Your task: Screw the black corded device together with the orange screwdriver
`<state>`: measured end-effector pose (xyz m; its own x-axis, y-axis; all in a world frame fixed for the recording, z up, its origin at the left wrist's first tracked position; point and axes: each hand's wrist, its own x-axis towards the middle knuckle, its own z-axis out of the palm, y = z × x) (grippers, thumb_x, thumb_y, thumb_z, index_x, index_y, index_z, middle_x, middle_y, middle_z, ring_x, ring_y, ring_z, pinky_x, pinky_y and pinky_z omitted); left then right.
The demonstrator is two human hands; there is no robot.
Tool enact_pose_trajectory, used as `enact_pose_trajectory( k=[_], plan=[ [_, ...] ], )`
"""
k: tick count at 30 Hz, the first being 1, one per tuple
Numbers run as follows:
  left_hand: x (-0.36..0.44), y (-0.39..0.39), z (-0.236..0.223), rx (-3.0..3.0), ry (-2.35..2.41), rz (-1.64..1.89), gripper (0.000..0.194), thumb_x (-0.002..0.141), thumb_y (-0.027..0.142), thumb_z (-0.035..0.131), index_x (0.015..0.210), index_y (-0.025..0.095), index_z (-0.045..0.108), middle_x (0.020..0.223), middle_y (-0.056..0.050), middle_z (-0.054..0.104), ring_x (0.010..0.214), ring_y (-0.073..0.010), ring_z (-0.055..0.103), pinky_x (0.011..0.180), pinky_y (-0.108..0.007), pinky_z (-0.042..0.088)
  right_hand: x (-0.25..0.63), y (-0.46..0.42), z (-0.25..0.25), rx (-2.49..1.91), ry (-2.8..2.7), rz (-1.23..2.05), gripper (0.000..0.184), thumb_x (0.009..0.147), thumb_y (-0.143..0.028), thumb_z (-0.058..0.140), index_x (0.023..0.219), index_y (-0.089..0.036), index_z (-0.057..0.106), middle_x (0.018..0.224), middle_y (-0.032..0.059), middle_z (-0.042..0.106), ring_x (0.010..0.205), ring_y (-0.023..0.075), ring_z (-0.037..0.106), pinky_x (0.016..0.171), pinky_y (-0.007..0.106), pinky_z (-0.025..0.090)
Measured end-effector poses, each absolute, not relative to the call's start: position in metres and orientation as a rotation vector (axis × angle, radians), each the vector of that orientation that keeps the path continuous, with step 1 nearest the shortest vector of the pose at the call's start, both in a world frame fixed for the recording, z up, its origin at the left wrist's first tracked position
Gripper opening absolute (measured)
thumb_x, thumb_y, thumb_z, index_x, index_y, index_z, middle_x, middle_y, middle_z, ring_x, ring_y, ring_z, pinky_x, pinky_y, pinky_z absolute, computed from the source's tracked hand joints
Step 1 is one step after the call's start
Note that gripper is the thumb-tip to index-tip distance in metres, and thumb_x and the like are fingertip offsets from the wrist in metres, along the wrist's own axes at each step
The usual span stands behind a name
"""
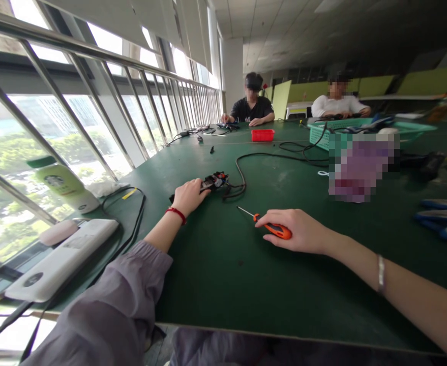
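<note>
Left hand [188,197] grasps dark device [214,181], coloured parts exposed at one end; device lies nearer worktop's [223,284] left edge than right. Right hand [303,230] grips screwdriver [279,231] by orange-black handle, tip toward device, apart from it. Cable [261,154] loops beside device toward right edge. Bottle [63,185] by left edge; red bin [262,135] toward far edge.

The bench [223,290] is flanked at ten o'clock by railing [55,41] and bright windows [76,109]; partitions [429,79] are seen at two o'clock.
</note>
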<state>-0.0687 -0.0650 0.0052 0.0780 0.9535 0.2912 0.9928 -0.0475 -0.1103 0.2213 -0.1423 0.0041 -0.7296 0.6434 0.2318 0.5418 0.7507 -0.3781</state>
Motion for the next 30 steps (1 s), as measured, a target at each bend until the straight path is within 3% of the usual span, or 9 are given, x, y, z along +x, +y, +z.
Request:
enact_pose_trajectory(
  k=[6, 11, 17, 22, 30],
  plan=[
    [-0.115, -0.063, 0.013, -1.587, -2.402, -0.335, 0.036, 0.085, 0.04, 0.046, 0.107, 0.011, 0.049, 0.102, -0.02, 0.064, 0.098, -0.0347, 0.061, 0.074, -0.04, 0.047, 0.222, -0.143, 0.006, -0.94, -2.608, 0.449, 0.03, 0.082, -0.037, 0.054, 0.107, -0.024, 0.062, 0.106, 0.0032, 0.066, 0.087, 0.0185, 0.063, 0.078, 0.034, 0.048],
    [-0.131, -0.066, 0.015, -1.368, -2.44, -0.54, 0.039, 0.082, 0.032, 0.048, 0.114, 0.009, 0.045, 0.105, -0.023, 0.062, 0.1, -0.0383, 0.059, 0.076, -0.047, 0.047, 0.222, -0.142, 0.005, -0.971, -2.623, 0.464, 0.033, 0.083, -0.041, 0.053, 0.109, -0.024, 0.062, 0.109, 0.003, 0.065, 0.089, 0.019, 0.063, 0.081, 0.035, 0.048],
    [-0.127, -0.064, 0.011, -1.449, -2.402, -0.491, 0.039, 0.075, 0.019, 0.056, 0.112, 0.013, 0.046, 0.106, -0.019, 0.061, 0.102, -0.0354, 0.059, 0.078, -0.045, 0.048, 0.223, -0.142, 0.006, -0.98, -2.635, 0.471, 0.035, 0.082, -0.043, 0.053, 0.11, -0.024, 0.061, 0.111, 0.0041, 0.064, 0.092, 0.0208, 0.063, 0.082, 0.037, 0.048],
    [-0.128, -0.061, 0.007, -1.45, -2.351, -0.479, 0.039, 0.074, 0.018, 0.055, 0.111, 0.013, 0.045, 0.107, -0.018, 0.06, 0.102, -0.0346, 0.058, 0.079, -0.043, 0.047, 0.224, -0.141, 0.006, -0.988, -2.641, 0.491, 0.035, 0.082, -0.043, 0.053, 0.111, -0.024, 0.061, 0.111, 0.0039, 0.064, 0.092, 0.0211, 0.062, 0.083, 0.038, 0.048],
    [-0.129, -0.064, 0.009, -1.415, -2.101, -0.633, 0.03, 0.079, 0.018, 0.042, 0.108, 0.015, 0.048, 0.104, -0.015, 0.059, 0.102, -0.0322, 0.053, 0.083, -0.044, 0.04, 0.225, -0.139, 0.002, -0.952, -2.62, 0.469, 0.032, 0.081, -0.039, 0.055, 0.109, -0.024, 0.061, 0.106, 0.0035, 0.065, 0.088, 0.02, 0.063, 0.08, 0.036, 0.049]
  ],
)
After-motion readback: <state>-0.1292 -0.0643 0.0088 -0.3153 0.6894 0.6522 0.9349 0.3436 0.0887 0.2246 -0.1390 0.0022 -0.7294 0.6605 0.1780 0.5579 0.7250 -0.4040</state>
